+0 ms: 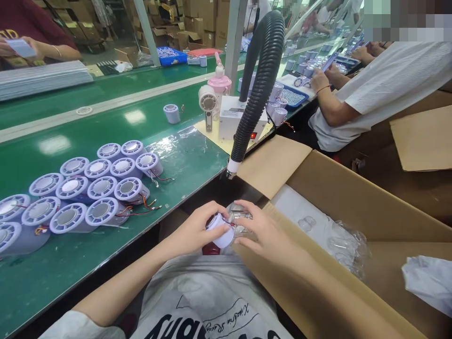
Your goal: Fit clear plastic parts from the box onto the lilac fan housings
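Note:
Close to my body, my left hand (206, 225) grips a lavender round housing (223, 234), with thumb and fingers curled about it. My right hand (261, 230) has its fingers around a clear plastic cup-like part (242, 230), pressed up against the housing. Thin dark red wires show between the two parts; my fingers hide much of the join. On the bench to the left stand several similar lavender cylindrical housings (102, 188) in rows, with silver discs on top and some with loose wires.
A black corrugated hose (261, 70) arches down from a white box unit (235, 120), its nozzle just beyond my hands. Right of me, an open cardboard box (339, 193) holds clear plastic parts (342, 245). Beside the unit stands a small handheld fan (208, 101). A co-worker (384, 94) sits at right.

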A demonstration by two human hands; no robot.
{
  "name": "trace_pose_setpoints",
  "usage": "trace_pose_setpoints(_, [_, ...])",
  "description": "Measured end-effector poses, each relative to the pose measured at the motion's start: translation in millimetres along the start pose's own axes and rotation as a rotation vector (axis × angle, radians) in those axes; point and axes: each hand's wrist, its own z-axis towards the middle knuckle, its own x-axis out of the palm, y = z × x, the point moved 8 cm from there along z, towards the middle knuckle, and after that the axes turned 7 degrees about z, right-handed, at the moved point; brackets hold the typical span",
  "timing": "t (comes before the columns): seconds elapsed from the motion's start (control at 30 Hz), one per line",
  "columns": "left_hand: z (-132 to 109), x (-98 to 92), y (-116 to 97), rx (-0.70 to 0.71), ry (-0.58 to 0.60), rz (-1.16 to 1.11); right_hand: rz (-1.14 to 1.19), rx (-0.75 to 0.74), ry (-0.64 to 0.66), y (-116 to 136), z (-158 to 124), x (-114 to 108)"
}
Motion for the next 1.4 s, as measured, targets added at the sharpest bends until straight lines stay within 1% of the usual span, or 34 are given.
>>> trace_pose_setpoints(0.07, [-1,1.6,0,0.019,-0.012,0.011,0.052,-0.025,0.024,4,0,1])
trace_pose_setpoints(0.13, [-2,1.6,4,0.016,-0.064,-0.001,0.158,-0.018,0.008,5,0,-1])
trace_pose_setpoints(0.23, [-6,3.1,12,0.009,-0.154,-0.049,0.321,0.011,-0.052,6,0,-7])
trace_pose_setpoints(0.33, [-8,6.9,17,0.071,-0.196,-0.037,0.479,0.094,-0.142,2,0,-13])
trace_pose_setpoints(0.4, [-9,10.9,17,0.125,-0.178,0.001,0.598,0.184,-0.190,-5,-1,-15])
trace_pose_setpoints(0.47, [-8,16.5,18,0.147,-0.119,-0.008,0.678,0.247,-0.226,-11,-2,-16])
trace_pose_setpoints(0.5, [-7,19.6,19,0.137,-0.081,-0.048,0.694,0.258,-0.248,-12,-2,-17])
trace_pose_setpoints(0.57, [-7,24.5,21,0.084,-0.022,-0.182,0.715,0.240,-0.295,-14,-3,-21])
trace_pose_setpoints(0.63, [-8,27.0,23,0.006,0.000,-0.346,0.756,0.188,-0.324,-13,-4,-24])
trace_pose_setpoints(0.7, [-10,27.7,26,-0.065,-0.006,-0.493,0.730,0.101,-0.290,-8,-5,-24])
trace_pose_setpoints(0.77, [-12,27.6,27,-0.110,-0.014,-0.598,0.570,-0.012,-0.206,1,-7,-21])
trace_pose_setpoints(0.83, [-14,27.3,28,-0.137,-0.012,-0.639,0.385,-0.107,-0.140,8,-11,-17])
trace_pose_setpoints(0.87, [-16,27.3,29,-0.146,-0.003,-0.641,0.334,-0.134,-0.130,9,-13,-16])
trace_pose_setpoints(0.93, [-17,27.3,27,-0.143,0.026,-0.618,0.319,-0.152,-0.135,9,-16,-16])
trace_pose_setpoints(1.03, [-19,23.8,20,-0.076,0.039,-0.570,0.374,-0.119,-0.138,7,-17,-16])
trace_pose_setpoints(1.17, [-21,17.8,11,0.034,0.012,-0.534,0.502,0.009,-0.134,2,-17,-15])
trace_pose_setpoints(1.4, [-27,13.8,6,0.099,-0.008,-0.396,0.744,0.146,-0.070,2,-16,-8])
